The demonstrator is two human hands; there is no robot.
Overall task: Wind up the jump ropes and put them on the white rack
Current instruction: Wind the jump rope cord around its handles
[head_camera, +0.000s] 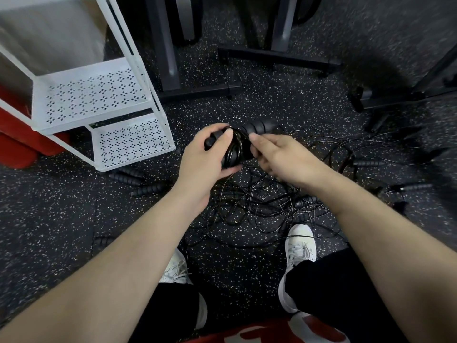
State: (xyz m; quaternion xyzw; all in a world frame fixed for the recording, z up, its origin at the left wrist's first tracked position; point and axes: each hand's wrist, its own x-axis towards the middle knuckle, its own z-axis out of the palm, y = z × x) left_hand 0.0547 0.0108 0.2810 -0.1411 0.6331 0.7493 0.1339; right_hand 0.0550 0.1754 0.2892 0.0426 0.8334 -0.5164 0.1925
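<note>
Seen from my remote seat, a person stands over a tangle of black jump ropes [259, 206] on a speckled gym floor [49, 219], midway through winding one of them. At the centre of the view the left hand [207, 157] grips a bundle [233, 149] of handle and coiled cord, fingers curled under it and the thumb pressed on top, while the right hand [279, 157] pinches the cord between thumb and fingertips just beside the coil. A ribbed black handle [262, 126] sticks out of the bundle toward 1 o'clock. I judge the step in hand to be the last wraps of this rope; loose cord trails from the hands down into the pile at 6 o'clock, between two white shoes [300, 246]. The white rack [99, 95] stands at 10 o'clock, its two punched shelves showing nothing on them in the part I can see. More handles lie on the floor at 8 o'clock [138, 180], just beside the rack's foot, and others well apart at 3 o'clock [371, 162]. Dark equipment frames [277, 58] cross the floor at 12 o'clock. The next move, as I read it, calls for tucking in the free end so the coil holds, then a swing up and left to set it on a shelf without dragging along the cords tangled below.
</note>
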